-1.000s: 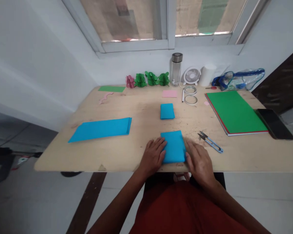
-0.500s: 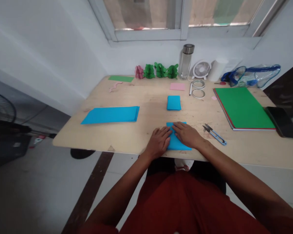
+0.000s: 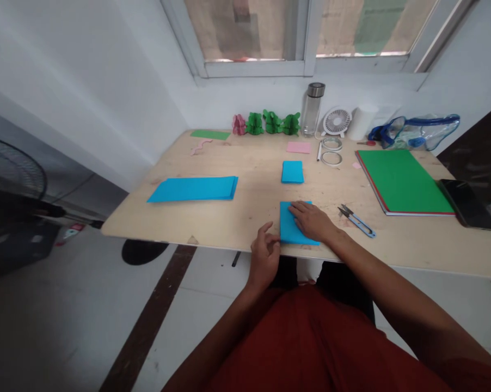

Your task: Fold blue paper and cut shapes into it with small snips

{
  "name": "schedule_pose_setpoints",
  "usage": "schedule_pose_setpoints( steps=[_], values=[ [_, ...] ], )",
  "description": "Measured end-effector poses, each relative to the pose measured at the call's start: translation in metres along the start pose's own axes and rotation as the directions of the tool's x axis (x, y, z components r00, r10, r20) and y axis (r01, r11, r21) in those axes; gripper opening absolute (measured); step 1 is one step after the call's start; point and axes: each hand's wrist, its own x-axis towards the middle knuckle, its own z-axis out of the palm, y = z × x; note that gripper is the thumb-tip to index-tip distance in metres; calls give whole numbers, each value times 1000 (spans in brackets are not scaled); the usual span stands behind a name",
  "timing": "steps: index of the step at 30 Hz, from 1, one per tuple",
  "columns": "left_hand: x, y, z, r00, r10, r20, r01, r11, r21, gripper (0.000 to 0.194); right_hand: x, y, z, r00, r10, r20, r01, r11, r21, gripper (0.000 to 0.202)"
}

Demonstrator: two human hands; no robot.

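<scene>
Right hand [image 3: 312, 220] flat on blue paper [image 3: 288, 224] (folded).
</scene>
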Motion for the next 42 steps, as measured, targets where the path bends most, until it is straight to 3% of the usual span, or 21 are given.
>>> schedule_pose_setpoints(
  steps=[5, 12, 15, 17, 18, 20, 22, 24, 33, 38, 42],
  values=[
    [-6, -6, 3, 999, -46, -30, 47, 997, 55, 32, 0, -1, 0, 1000, -3, -5, 3, 1000, 6, 45],
    [-18, -9, 0, 997, -77, -10, 77, 996, -55, 17, -1, -4, -2, 1000, 18, 5, -18, 1000, -3, 44],
    [-14, -5, -8, 998, 44, -43, -39, 994, 102, 18, -2, -6, 0, 1000, 26, -3, -26, 1000, -9, 44],
    [-9, 0, -13, 971, 235, -48, -206, 921, 331, 26, -2, -7, 1, 1000, 29, -7, -29, 1000, -10, 44],
    [-6, 3, -15, 941, 338, 8, -306, 843, 443, 31, -2, -8, 1, 999, 30, -10, -30, 999, -9, 44],
    [-1, 5, -17, 857, 463, 226, -502, 651, 569, 39, -2, -9, 3, 999, 37, -16, -37, 999, -4, 45],
    [-2, 4, -15, 778, 463, 424, -626, 514, 587, 41, -2, -9, 5, 999, 46, -24, -46, 999, 5, 45],
    [-8, -3, -11, 751, 431, 500, -659, 457, 597, 44, -2, -10, 6, 998, 53, -30, -53, 999, 14, 45],
    [-40, -34, -1, 776, 472, 418, -612, 405, 680, 50, -4, -10, 6, 997, 50, -54, -48, 998, 29, 45],
    [-51, -43, 3, 789, 495, 363, -591, 452, 669, 51, -5, -11, 6, 997, 52, -56, -51, 999, 10, 44],
    [-41, -34, -11, 804, 496, 329, -584, 553, 594, 48, -5, -11, 6, 997, 44, -64, -44, 999, -7, 44]
  ],
)
